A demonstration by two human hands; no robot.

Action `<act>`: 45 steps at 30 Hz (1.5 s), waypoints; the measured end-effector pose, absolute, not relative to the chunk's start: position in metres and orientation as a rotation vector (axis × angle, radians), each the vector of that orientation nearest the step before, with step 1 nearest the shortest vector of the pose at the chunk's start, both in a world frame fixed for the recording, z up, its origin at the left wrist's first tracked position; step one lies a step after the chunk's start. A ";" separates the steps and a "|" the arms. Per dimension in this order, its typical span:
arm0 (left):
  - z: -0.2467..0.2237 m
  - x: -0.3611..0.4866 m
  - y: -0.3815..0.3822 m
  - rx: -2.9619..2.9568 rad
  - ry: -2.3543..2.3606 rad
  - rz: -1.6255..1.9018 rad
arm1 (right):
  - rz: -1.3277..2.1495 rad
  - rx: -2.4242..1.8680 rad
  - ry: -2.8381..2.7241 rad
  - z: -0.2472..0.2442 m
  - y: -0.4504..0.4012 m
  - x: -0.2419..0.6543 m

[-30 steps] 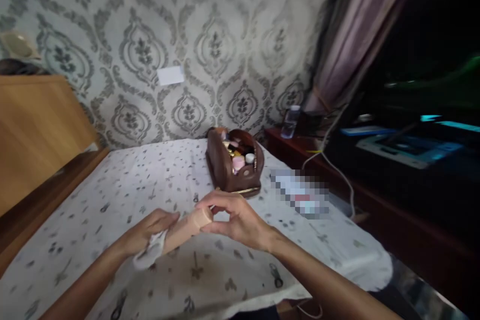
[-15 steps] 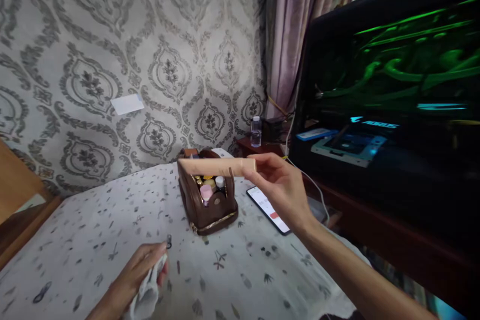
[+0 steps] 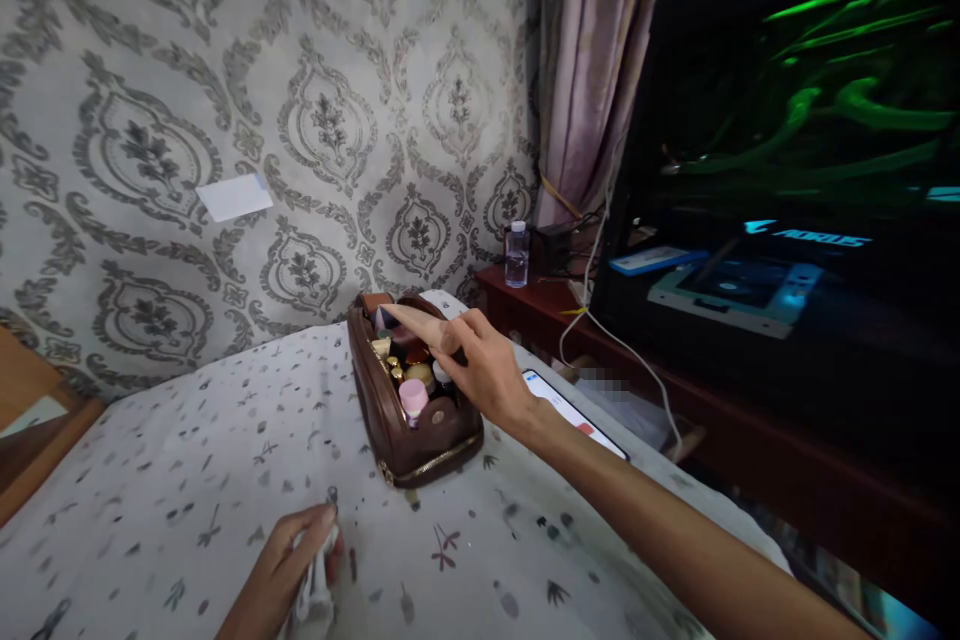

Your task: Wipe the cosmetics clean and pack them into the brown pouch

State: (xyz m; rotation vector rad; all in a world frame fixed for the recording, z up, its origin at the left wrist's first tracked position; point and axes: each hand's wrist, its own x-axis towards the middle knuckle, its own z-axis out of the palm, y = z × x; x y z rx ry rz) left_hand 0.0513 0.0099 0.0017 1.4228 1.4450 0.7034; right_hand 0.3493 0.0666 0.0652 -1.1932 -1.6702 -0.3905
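A brown bag (image 3: 431, 445) stands unzipped on the patterned white cloth, with a pink-capped jar (image 3: 413, 398), gold-topped bottles and other small containers inside. Over its right side, my right hand (image 3: 487, 370) is closed on one end of a long beige tube (image 3: 420, 324), whose far end points to the back of the bag's opening. Whether the tube touches the contents I cannot tell. Lower left, in front of the bag, my left hand (image 3: 289, 560) is closed round a crumpled white cloth or tissue (image 3: 316, 590).
Right of the bag, a phone (image 3: 577, 415) is partly behind my right forearm. A clear bottle (image 3: 517, 255) stands on a dark red table (image 3: 491, 282) at the back. A large dark glossy panel (image 3: 787, 160) and a white cable (image 3: 637, 360) are on the right.
My right hand has moved left and down with the tube, from above the bag to its opening. My left hand keeps the white cloth. The camera view has shifted slightly.
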 end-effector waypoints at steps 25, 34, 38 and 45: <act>0.002 0.050 0.013 1.653 1.382 0.642 | -0.200 -1.149 -2.162 0.076 0.063 0.351; -0.003 0.046 0.017 1.592 1.314 0.575 | -0.122 -1.053 -1.693 0.061 0.061 0.355; 0.000 0.041 0.024 1.572 1.330 0.685 | 0.080 -1.148 -1.389 0.048 0.063 0.364; 0.026 0.002 0.075 2.012 1.726 0.654 | 0.717 -1.045 -0.937 0.011 0.102 0.367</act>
